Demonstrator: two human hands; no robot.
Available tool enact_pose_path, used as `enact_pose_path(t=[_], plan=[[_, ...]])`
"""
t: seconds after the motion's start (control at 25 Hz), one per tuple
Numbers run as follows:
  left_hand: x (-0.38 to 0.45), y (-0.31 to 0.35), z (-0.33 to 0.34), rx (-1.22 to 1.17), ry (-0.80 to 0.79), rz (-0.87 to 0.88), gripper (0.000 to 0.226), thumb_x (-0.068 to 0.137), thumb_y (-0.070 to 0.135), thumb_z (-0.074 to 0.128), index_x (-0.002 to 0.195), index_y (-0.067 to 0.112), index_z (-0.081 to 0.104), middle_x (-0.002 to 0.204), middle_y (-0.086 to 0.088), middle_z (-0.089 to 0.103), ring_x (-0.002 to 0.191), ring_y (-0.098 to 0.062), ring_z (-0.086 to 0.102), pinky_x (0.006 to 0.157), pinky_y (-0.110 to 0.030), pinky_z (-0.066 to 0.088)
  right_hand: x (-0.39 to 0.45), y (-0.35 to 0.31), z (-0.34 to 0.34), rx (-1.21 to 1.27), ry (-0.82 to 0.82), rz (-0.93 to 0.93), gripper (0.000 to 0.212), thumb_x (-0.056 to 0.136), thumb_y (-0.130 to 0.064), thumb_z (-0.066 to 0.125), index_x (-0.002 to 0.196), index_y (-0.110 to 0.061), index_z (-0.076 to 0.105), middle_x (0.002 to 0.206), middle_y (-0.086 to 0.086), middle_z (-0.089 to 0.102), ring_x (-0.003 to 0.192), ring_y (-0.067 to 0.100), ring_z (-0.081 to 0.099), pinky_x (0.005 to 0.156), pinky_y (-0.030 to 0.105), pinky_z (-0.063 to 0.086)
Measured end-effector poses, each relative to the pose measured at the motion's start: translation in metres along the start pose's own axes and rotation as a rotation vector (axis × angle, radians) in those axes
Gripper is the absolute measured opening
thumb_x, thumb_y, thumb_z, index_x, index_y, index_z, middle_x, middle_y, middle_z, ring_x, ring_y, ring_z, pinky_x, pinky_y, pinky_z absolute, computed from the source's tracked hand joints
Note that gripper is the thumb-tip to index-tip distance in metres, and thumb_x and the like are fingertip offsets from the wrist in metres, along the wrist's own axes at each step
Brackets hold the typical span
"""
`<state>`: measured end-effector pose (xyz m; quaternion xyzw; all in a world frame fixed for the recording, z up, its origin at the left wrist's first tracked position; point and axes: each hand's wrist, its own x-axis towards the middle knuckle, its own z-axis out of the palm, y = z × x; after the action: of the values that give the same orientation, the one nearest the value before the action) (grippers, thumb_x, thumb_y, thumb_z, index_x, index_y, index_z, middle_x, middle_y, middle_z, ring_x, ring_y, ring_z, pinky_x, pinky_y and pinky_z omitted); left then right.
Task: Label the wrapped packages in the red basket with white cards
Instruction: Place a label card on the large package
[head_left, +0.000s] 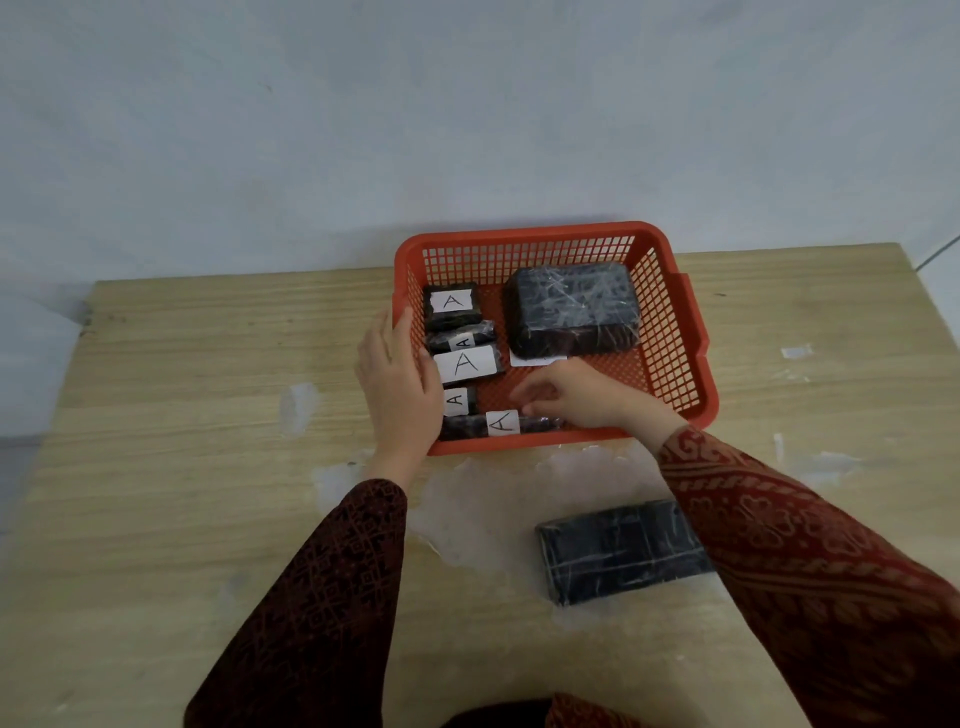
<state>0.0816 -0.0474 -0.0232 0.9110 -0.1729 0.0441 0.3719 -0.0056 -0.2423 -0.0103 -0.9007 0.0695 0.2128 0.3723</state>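
Observation:
A red basket (670, 332) stands at the back of the table. Down its left side lie several small black wrapped packages, each under a white card marked "A" (464, 362). The front one, a long thin package (467, 427), carries a card (503, 422). A large black wrapped package (571, 306) fills the back right of the basket, with a white card (535, 359) partly under its front edge. My left hand (397, 384) rests on the basket's left rim, fingers apart. My right hand (582, 395) reaches into the basket, fingertips on the long package's right end.
Another flat black wrapped package (618, 548) lies on the wooden table (182, 415) in front of the basket, partly under my right sleeve. Clear plastic film (493, 499) is spread between it and the basket. A pale wall rises right behind the table.

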Motion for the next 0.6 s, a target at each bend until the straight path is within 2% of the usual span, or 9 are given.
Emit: enact_pose_path(t=[0.08, 0.16, 0.2, 0.28, 0.32, 0.4, 0.44, 0.52, 0.6], plan=[[-0.003, 0.006, 0.003, 0.230, 0.007, 0.225, 0.043, 0.091, 0.014, 0.049, 0.134, 0.011, 0.050, 0.141, -0.015, 0.045, 0.132, -0.031, 0.039, 0.110, -0.049, 0.026, -0.016, 0.014, -0.013, 0.048, 0.277, -0.019, 0.025, 0.088, -0.016, 0.062, 0.113, -0.019, 0.065, 0.109, -0.003, 0.065, 0.095, 0.003, 0.059, 0.088, 0.021, 0.048], [-0.006, 0.014, 0.008, 0.254, -0.078, 0.402, 0.039, 0.089, 0.012, 0.051, 0.128, 0.010, 0.055, 0.130, -0.013, 0.056, 0.124, -0.030, 0.048, 0.106, -0.047, 0.030, -0.030, 0.032, -0.021, 0.048, 0.627, 0.082, 0.028, 0.087, -0.010, 0.061, 0.114, -0.017, 0.064, 0.117, 0.005, 0.058, 0.107, 0.017, 0.055, 0.096, 0.028, 0.041], [-0.007, 0.023, 0.013, 0.201, -0.138, 0.424, 0.037, 0.090, 0.011, 0.050, 0.126, 0.010, 0.056, 0.125, -0.012, 0.059, 0.119, -0.029, 0.052, 0.103, -0.046, 0.036, -0.033, 0.040, -0.026, 0.059, 0.706, 0.159, 0.034, 0.087, -0.007, 0.060, 0.120, -0.017, 0.060, 0.127, 0.011, 0.052, 0.117, 0.026, 0.050, 0.102, 0.030, 0.036], [-0.005, 0.041, 0.030, 0.092, -0.271, 0.328, 0.038, 0.093, 0.014, 0.048, 0.131, 0.008, 0.053, 0.127, -0.012, 0.058, 0.120, -0.028, 0.050, 0.101, -0.047, 0.040, -0.029, 0.048, -0.033, 0.101, 0.613, 0.283, 0.056, 0.087, -0.007, 0.060, 0.139, -0.019, 0.042, 0.143, 0.019, 0.037, 0.132, 0.034, 0.038, 0.111, 0.039, 0.028], [-0.002, 0.048, 0.038, 0.084, -0.353, 0.240, 0.043, 0.095, 0.019, 0.046, 0.137, 0.009, 0.046, 0.134, -0.014, 0.053, 0.128, -0.029, 0.043, 0.107, -0.048, 0.036, -0.023, 0.047, -0.032, 0.135, 0.538, 0.310, 0.068, 0.086, -0.009, 0.062, 0.146, -0.019, 0.030, 0.147, 0.020, 0.034, 0.135, 0.035, 0.035, 0.113, 0.044, 0.027], [0.007, 0.081, 0.069, 0.177, -0.524, 0.117, 0.053, 0.099, 0.028, 0.038, 0.148, 0.012, 0.026, 0.152, -0.016, 0.033, 0.144, -0.032, 0.018, 0.118, -0.049, 0.014, -0.026, 0.060, -0.046, 0.182, 0.514, 0.347, 0.085, 0.084, -0.011, 0.066, 0.150, -0.015, 0.014, 0.148, 0.023, 0.034, 0.135, 0.037, 0.037, 0.114, 0.046, 0.028], [0.011, 0.082, 0.075, 0.256, -0.568, 0.086, 0.055, 0.100, 0.030, 0.034, 0.150, 0.014, 0.019, 0.156, -0.016, 0.024, 0.146, -0.033, 0.007, 0.118, -0.050, 0.004, -0.023, 0.056, -0.043, 0.173, 0.507, 0.341, 0.089, 0.082, -0.010, 0.068, 0.151, -0.015, 0.012, 0.147, 0.025, 0.033, 0.133, 0.038, 0.038, 0.113, 0.045, 0.028], [0.018, 0.079, 0.080, 0.331, -0.549, 0.055, 0.056, 0.101, 0.031, 0.032, 0.151, 0.015, 0.015, 0.156, -0.018, 0.022, 0.146, -0.035, 0.000, 0.116, -0.052, -0.004, -0.022, 0.048, -0.035, 0.075, 0.526, 0.281, 0.091, 0.078, -0.007, 0.071, 0.150, -0.017, 0.016, 0.143, 0.026, 0.032, 0.128, 0.040, 0.041, 0.110, 0.044, 0.032], [0.024, 0.080, 0.078, 0.239, -0.426, 0.012, 0.052, 0.100, 0.031, 0.034, 0.149, 0.016, 0.026, 0.147, -0.019, 0.035, 0.143, -0.037, 0.013, 0.116, -0.051, 0.002, -0.029, 0.046, -0.030, -0.074, 0.625, 0.186, 0.089, 0.077, -0.004, 0.071, 0.149, -0.021, 0.021, 0.138, 0.022, 0.032, 0.123, 0.038, 0.045, 0.106, 0.044, 0.039]])
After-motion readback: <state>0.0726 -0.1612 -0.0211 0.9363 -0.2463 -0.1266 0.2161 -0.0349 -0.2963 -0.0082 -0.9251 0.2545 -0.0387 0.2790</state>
